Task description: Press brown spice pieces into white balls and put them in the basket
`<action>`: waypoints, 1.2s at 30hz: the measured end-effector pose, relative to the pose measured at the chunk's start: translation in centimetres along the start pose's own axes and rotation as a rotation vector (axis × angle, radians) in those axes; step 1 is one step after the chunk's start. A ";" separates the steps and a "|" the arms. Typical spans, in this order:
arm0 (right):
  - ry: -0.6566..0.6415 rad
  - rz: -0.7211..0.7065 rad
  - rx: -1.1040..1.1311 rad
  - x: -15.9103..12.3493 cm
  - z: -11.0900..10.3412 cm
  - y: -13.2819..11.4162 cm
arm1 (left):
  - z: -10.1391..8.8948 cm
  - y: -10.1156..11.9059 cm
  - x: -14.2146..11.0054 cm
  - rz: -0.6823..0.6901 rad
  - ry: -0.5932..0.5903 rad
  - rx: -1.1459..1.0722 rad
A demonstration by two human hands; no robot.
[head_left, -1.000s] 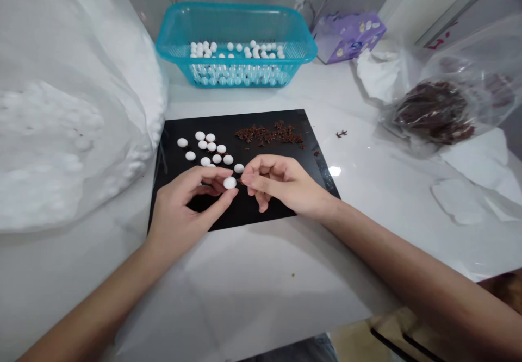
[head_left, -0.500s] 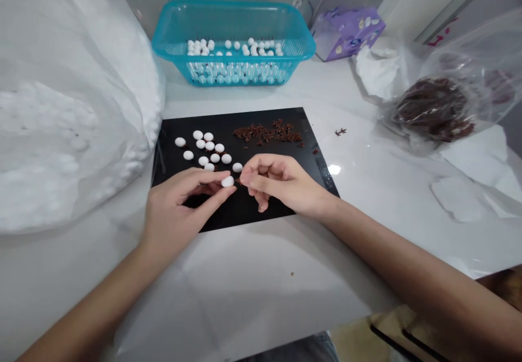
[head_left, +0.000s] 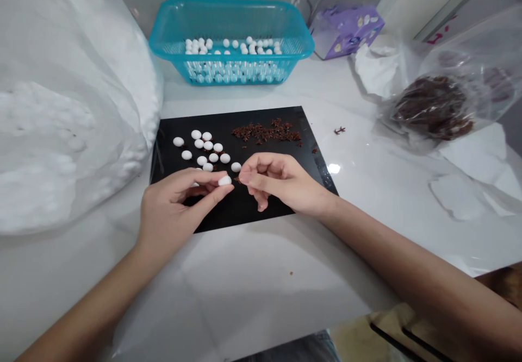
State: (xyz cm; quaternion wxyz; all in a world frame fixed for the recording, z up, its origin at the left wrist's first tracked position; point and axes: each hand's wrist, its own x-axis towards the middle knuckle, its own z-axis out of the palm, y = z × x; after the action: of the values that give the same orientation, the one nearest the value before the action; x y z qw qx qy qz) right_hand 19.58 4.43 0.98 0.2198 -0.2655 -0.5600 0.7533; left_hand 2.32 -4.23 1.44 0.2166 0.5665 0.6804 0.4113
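My left hand [head_left: 175, 210] pinches a small white ball [head_left: 224, 180] between thumb and forefinger above the black mat [head_left: 244, 210]. My right hand [head_left: 277, 182] faces it, fingers pinched on a tiny brown piece [head_left: 237, 179] right beside the ball. Several loose white balls [head_left: 204, 147] lie on the mat's left half. A small heap of brown star-shaped spice [head_left: 267, 131] lies on its far side.
A turquoise basket [head_left: 171, 27] with several white balls stands at the back. A big clear bag of white balls [head_left: 61, 106] fills the left. At the right lie a bag of brown spice [head_left: 434, 106], crumpled plastic and a purple tissue box [head_left: 346, 27].
Both hands have drifted slightly left and toward me, still holding the ball and the brown piece together. The view has shifted a little.
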 end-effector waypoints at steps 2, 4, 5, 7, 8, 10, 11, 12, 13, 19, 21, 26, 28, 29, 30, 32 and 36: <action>-0.002 -0.004 0.009 0.0 0.0 0.0 | 0.0 0.0 0.0 -0.004 0.005 0.003; -0.005 -0.003 0.004 0.0 0.0 0.0 | 0.0 0.1 0.0 0.001 0.009 0.008; -0.005 -0.001 0.000 0.0 0.0 0.0 | 0.0 0.1 0.0 0.003 0.009 0.010; -0.003 0.001 -0.005 0.0 0.0 0.0 | 0.0 0.2 0.0 0.003 0.004 0.016; -0.003 0.000 -0.004 0.0 0.0 0.0 | 0.0 0.2 0.0 0.003 0.001 0.020; -0.001 0.001 -0.002 0.0 0.0 0.1 | 0.0 0.2 0.0 0.011 0.000 0.018; -0.002 0.001 -0.002 0.0 0.0 0.1 | 0.0 0.1 0.0 0.017 0.000 0.013; -0.004 0.000 -0.003 0.0 0.0 0.0 | 0.0 0.1 0.0 0.023 0.003 0.007; -0.003 0.002 -0.005 0.0 0.0 0.0 | 0.0 0.1 0.0 0.029 0.005 0.004; -0.005 -0.004 0.007 0.1 0.1 0.0 | 0.0 0.1 0.0 0.052 0.010 0.025; -0.006 -0.003 0.004 0.1 0.0 0.0 | 0.0 0.2 0.0 0.056 0.011 0.027; -0.005 -0.001 -0.004 0.0 0.0 0.0 | 0.0 0.2 0.0 0.056 0.012 0.028; -0.009 -0.003 -0.007 0.0 0.1 0.0 | 0.0 0.2 0.0 0.043 0.020 0.020; -0.009 -0.004 -0.009 0.0 0.1 0.0 | 0.0 0.2 0.0 0.032 0.027 0.006; -0.010 -0.003 -0.011 0.0 0.1 0.0 | 0.0 0.2 0.0 0.020 0.033 -0.018; -0.011 -0.008 -0.010 0.0 0.1 0.0 | 0.0 0.1 0.0 0.004 0.037 -0.073; -0.014 -0.015 -0.002 0.0 0.0 0.0 | 0.1 -0.1 0.1 0.024 0.017 -0.120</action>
State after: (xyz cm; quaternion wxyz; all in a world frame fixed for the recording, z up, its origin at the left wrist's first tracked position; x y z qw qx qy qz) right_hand 19.55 4.43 0.99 0.2212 -0.2561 -0.5642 0.7531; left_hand 2.30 -4.14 1.28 0.2394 0.5571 0.6496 0.4587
